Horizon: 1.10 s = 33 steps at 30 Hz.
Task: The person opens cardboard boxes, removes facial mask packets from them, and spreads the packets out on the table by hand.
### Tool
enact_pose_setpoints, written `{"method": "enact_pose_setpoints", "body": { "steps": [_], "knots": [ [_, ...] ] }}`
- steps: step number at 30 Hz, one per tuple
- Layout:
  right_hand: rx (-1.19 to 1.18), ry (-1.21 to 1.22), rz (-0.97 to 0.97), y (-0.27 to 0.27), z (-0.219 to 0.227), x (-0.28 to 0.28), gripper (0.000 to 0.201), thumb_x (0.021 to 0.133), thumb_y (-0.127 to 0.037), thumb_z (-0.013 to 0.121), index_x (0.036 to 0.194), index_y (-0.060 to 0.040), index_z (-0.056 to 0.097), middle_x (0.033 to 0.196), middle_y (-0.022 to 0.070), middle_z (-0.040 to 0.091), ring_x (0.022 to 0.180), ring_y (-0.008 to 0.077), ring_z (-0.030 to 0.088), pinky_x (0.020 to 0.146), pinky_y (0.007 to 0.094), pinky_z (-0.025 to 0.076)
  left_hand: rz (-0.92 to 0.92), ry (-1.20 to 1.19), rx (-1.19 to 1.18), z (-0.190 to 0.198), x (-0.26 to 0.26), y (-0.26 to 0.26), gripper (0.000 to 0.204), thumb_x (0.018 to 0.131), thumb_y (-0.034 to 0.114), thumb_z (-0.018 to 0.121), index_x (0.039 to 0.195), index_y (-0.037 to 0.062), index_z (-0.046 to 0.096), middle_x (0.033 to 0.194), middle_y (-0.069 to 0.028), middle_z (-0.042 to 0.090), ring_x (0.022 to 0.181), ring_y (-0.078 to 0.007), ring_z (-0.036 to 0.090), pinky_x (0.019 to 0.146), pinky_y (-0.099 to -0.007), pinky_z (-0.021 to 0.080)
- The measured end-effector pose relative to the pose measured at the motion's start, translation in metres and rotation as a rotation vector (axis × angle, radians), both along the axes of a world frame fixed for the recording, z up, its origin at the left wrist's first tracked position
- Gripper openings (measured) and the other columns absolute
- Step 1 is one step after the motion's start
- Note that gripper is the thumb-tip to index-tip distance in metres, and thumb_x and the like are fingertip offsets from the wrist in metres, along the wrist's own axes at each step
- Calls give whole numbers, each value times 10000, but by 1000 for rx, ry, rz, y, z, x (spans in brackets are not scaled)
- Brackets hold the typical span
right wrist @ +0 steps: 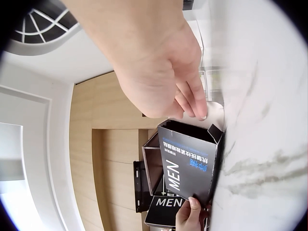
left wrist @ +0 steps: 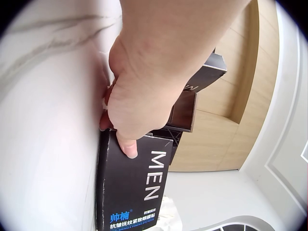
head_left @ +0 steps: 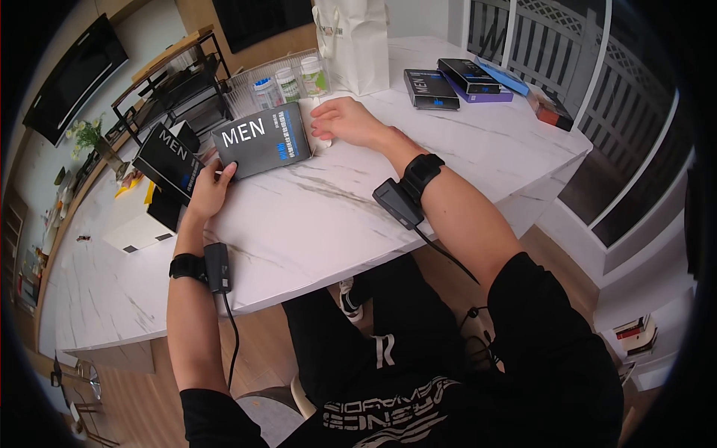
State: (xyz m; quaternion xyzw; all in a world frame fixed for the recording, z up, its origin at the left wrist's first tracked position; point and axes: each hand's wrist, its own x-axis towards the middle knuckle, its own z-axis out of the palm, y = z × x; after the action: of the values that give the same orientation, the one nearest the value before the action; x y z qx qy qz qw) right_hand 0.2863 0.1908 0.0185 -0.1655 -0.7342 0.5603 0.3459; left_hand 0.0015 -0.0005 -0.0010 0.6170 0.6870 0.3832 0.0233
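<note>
My left hand [head_left: 210, 189] grips the near left corner of the grey MEN box [head_left: 263, 140], thumb up on its printed face and the other fingers curled behind it, so the box stands on its long edge on the marble table [head_left: 336, 216]. From the right wrist view the box's far end is open, its flaps folded out. My right hand [head_left: 345, 121] lies just beside that open end, fingers loosely bent and holding nothing (the fingertips rest on something small and white on the table, which I cannot make out). Just behind my left hand a second black MEN box [head_left: 169, 159] leans, and a white box [head_left: 136, 224] lies near it. Farther back stand a clear bin of bottles [head_left: 287, 82] and a white paper bag [head_left: 357, 45], with a stack of dark boxes [head_left: 457, 81] well apart to the right
</note>
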Motion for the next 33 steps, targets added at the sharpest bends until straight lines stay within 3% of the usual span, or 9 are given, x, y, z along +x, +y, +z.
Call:
{"method": "enact_pose_setpoints", "body": {
  "steps": [13, 15, 22, 33],
  "knots": [
    [27, -11, 65, -4, 1, 1, 414, 831, -24, 641, 1206, 131, 559, 961, 186, 700, 795, 208, 701, 690, 283, 571, -7, -9, -30, 2, 4, -2, 464, 973, 354, 582, 1140, -78, 599, 870, -219, 679, 789, -276, 653, 750, -361, 494],
    [10, -85, 100, -3, 4, 2, 393, 898, -7, 627, 1256, 105, 510, 1082, 198, 648, 933, 241, 689, 780, 296, 582, -16, -16, -8, 0, 0, -1, 460, 971, 350, 584, 1144, -76, 600, 885, -217, 681, 794, -271, 651, 750, -357, 493],
    [-214, -25, 80, -11, 10, 4, 418, 888, -6, 638, 1267, 98, 494, 1147, 216, 622, 1008, 254, 665, 825, 323, 580, -20, -10, 1, 1, 3, -2, 454, 965, 347, 595, 1144, -70, 604, 884, -211, 680, 769, -264, 643, 728, -347, 489],
    [1, 6, 70, -5, -1, -5, 347, 910, -26, 626, 1229, 68, 527, 1061, 136, 636, 994, 197, 654, 805, 306, 577, -17, -5, -5, 3, 6, -4, 449, 956, 351, 616, 1142, -58, 605, 821, -156, 669, 711, -205, 611, 691, -326, 485]
  ]
}}
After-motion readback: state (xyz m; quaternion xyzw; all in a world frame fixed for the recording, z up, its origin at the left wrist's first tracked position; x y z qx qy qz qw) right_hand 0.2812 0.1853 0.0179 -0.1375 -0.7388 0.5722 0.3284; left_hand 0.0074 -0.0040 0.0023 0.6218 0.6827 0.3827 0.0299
